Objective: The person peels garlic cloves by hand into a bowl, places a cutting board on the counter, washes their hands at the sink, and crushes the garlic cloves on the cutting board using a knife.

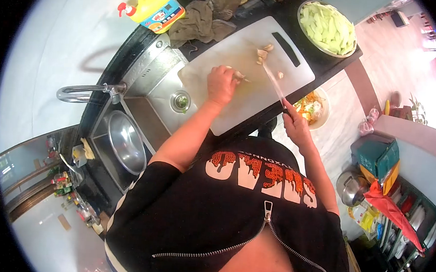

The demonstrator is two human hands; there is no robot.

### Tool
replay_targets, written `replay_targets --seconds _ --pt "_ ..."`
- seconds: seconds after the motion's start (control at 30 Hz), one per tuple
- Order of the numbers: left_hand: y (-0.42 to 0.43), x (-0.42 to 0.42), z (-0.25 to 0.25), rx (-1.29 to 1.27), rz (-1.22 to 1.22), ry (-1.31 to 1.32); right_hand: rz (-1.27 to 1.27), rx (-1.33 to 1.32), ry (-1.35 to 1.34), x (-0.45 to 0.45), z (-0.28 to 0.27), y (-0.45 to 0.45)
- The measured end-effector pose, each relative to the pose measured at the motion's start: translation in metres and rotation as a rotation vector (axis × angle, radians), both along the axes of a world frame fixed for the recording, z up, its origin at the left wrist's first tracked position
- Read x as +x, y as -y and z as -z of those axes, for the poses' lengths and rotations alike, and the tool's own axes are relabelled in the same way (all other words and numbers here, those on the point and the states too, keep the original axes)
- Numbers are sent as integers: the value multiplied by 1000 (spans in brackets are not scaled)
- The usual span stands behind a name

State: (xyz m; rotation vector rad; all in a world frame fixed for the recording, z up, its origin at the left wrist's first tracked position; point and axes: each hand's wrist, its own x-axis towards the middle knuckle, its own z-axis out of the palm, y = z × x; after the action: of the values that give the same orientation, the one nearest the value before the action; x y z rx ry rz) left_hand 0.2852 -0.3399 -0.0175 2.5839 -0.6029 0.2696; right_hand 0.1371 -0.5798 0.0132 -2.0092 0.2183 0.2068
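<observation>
A white cutting board (249, 105) lies across the counter and partly over the sink. My left hand (221, 85) rests on it, fingers curled around some garlic (238, 75) that shows at the fingertips. In my right hand (296, 123), at the board's front edge, is a knife (273, 80). Its blade slants over the board, with the tip by several loose garlic cloves (262, 54). One more clove (280, 75) lies to the right of the blade.
A bowl of sliced pale green vegetable (327, 29) stands at the back right. Below the counter is a bin of scraps (312, 110). To the left are a faucet (89, 92), a metal basin (127, 142), a yellow jug (155, 7) and a cloth (199, 21).
</observation>
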Motion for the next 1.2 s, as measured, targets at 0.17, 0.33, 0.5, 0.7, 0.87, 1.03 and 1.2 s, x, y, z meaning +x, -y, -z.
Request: replay_targets --seconds 0.17,0.33,0.5,0.7,0.87,1.03,1.2 --pt "26 -3 -6 154 71 61 -12 -54 -138 2 -19 -3" --pt "31 5 6 154 57 23 11 -54 -39 -5 -9 4" --pt "37 19 18 147 79 30 49 -49 -42 -8 -5 1" --pt "65 2 5 59 266 -234 50 -82 -9 -6 -5 0" --pt "54 -10 5 -147 179 -115 13 -349 194 -14 10 4" --pt "25 -19 -3 -20 125 -73 -101 -632 135 -13 20 -1" --pt "7 -17 16 60 -7 17 -168 -777 116 4 27 -16"
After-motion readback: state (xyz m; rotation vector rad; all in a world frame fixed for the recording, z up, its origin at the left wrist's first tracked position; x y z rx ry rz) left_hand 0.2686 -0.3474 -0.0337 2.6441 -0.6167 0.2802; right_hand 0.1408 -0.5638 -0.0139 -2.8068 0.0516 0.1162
